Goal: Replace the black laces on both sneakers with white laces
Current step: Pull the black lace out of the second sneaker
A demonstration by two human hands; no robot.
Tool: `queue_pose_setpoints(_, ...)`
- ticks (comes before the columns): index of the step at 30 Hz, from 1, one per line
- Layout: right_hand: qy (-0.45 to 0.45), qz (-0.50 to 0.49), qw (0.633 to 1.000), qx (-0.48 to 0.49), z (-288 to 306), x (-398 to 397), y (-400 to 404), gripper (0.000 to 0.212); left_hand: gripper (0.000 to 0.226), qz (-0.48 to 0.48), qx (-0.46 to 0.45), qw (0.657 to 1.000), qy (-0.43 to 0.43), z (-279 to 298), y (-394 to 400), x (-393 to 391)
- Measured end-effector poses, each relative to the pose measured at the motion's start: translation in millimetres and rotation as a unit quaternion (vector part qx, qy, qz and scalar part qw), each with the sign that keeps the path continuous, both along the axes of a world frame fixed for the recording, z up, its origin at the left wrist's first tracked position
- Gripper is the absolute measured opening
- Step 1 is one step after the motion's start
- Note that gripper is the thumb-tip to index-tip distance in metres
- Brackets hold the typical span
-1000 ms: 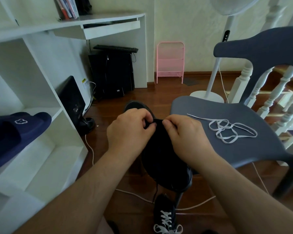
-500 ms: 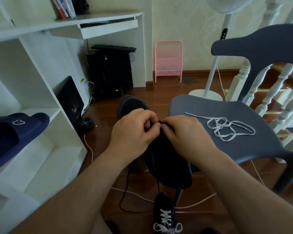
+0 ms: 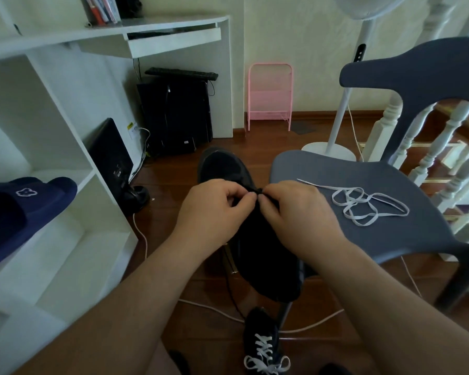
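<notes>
A black sneaker (image 3: 266,261) is held up in front of me, toe pointing away. My left hand (image 3: 214,212) and my right hand (image 3: 295,215) meet over its lacing, and both pinch the black lace (image 3: 258,191) between fingertips. A loose end of that lace hangs down toward the floor. A loose white lace (image 3: 363,204) lies coiled on the seat of the grey-blue chair (image 3: 322,171). On the floor below stands a second black sneaker (image 3: 263,345) laced in white.
A white shelf unit (image 3: 65,212) stands at the left with a navy slipper (image 3: 19,212) on it. A white cable (image 3: 201,307) runs across the wooden floor. A fan stand (image 3: 336,131), a pink rack (image 3: 270,96) and a stair railing (image 3: 444,147) lie behind.
The sneaker's toe has risen and shows more above my hands. My fingertips have closed together on the black lace, and a loose black lace end now hangs below.
</notes>
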State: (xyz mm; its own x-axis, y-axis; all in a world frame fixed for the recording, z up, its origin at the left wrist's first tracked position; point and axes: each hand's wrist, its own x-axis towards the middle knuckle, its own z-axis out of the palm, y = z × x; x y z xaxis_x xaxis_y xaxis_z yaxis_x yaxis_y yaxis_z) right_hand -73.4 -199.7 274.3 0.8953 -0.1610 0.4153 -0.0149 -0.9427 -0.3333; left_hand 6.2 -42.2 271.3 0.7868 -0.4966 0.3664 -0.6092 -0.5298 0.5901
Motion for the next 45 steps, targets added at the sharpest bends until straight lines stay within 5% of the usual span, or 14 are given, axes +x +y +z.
queue_pose_setpoints(4, 0.002, -0.008, 1.0, 0.012, -1.7, 1.1, -1.2, 0.028, 0.02, -0.038, -0.052, 0.996, 0.066, 2.2, 2.2, 1.1)
queue_pose_setpoints(6, -0.008, -0.031, 0.998, 0.045, -0.2, 1.1, -10.1, 0.028, 0.021, -0.144, -0.118, 0.961, 0.204, 10.1, 8.4, 2.5)
queue_pose_setpoints(9, -0.016, -0.036, 0.998, 0.058, 0.7, -0.4, -17.9, 0.027, 0.013, -0.268, -0.095, 0.905, 0.315, 16.0, 18.6, 0.9)
queue_pose_setpoints(13, -0.02, -0.025, 0.999, 0.042, -1.2, -2.3, -12.2, 0.028, 0.026, -0.108, -0.054, 0.97, 0.209, 5.0, 14.0, 4.6)
queue_pose_setpoints(16, -0.015, -0.014, 0.999, 0.036, -1.7, -1.6, -4.4, 0.027, 0.024, -0.021, -0.083, 0.981, 0.172, 1.6, 7.6, 7.4)
queue_pose_setpoints(25, -0.01, -0.005, 1.0, 0.012, -2.9, -0.3, -2.6, 0.026, 0.017, -0.045, -0.1, 0.976, 0.188, 1.8, -0.7, 1.0)
queue_pose_setpoints(30, -0.034, -0.049, 0.997, 0.051, 2.3, -1.8, -21.1, 0.03, 0.013, -0.25, -0.087, 0.902, 0.342, 15.8, 20.1, 5.3)
queue_pose_setpoints(33, -0.037, -0.039, 0.998, 0.039, 3.0, -3.1, -16.6, 0.028, 0.026, -0.173, -0.03, 0.946, 0.272, 4.7, 18.1, 6.8)
queue_pose_setpoints(37, -0.028, -0.024, 0.999, 0.025, 1.9, -2.2, -7.2, 0.027, 0.024, -0.023, -0.087, 0.982, 0.167, -2.1, 4.3, 4.0)
queue_pose_setpoints(41, -0.024, -0.002, 0.999, 0.026, 1.3, -1.6, 2.3, 0.026, 0.02, 0.001, -0.072, 0.993, 0.098, -7.3, -3.6, -0.8)
queue_pose_setpoints(45, -0.027, -0.015, 0.999, 0.026, -0.2, -0.9, -1.7, 0.026, 0.018, -0.026, -0.105, 0.986, 0.128, -2.0, -3.6, -1.3)
